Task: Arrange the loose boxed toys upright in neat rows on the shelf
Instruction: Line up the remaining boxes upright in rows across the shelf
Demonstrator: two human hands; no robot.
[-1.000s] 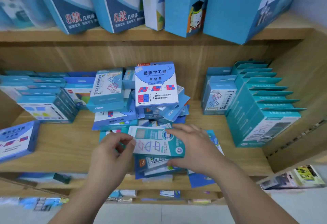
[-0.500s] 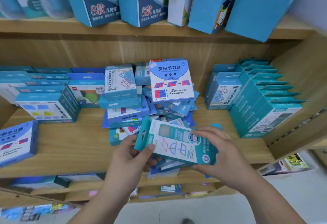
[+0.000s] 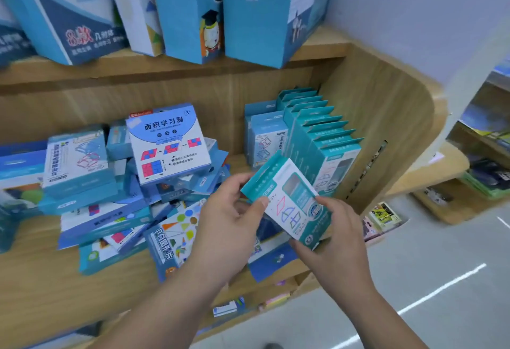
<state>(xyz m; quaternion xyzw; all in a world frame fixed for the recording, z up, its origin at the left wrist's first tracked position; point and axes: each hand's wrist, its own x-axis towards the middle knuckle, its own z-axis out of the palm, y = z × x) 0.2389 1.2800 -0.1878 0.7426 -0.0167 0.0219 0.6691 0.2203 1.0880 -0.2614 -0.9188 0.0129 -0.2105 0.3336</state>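
Both hands grip 1 teal boxed toy (image 3: 289, 202), tilted, at 5 o'clock of centre: left hand (image 3: 231, 219) pinching its left edge, right hand (image 3: 335, 227) clamped on the bottom. Best squared upright, then slid flush before the teal row (image 3: 328, 144) at 2 o'clock.

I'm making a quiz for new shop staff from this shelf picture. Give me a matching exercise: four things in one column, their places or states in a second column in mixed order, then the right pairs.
Things
1. small teal-and-white box with shape outlines
2. white-and-blue square box with red and blue grids
3. row of matching teal boxes
4. large blue boxes

Places or states
A. upright by the shelf's right wall
B. on the upper wooden shelf
C. held tilted in both hands
D. propped on top of the jumbled pile

Pairs: 1-C, 2-D, 3-A, 4-B
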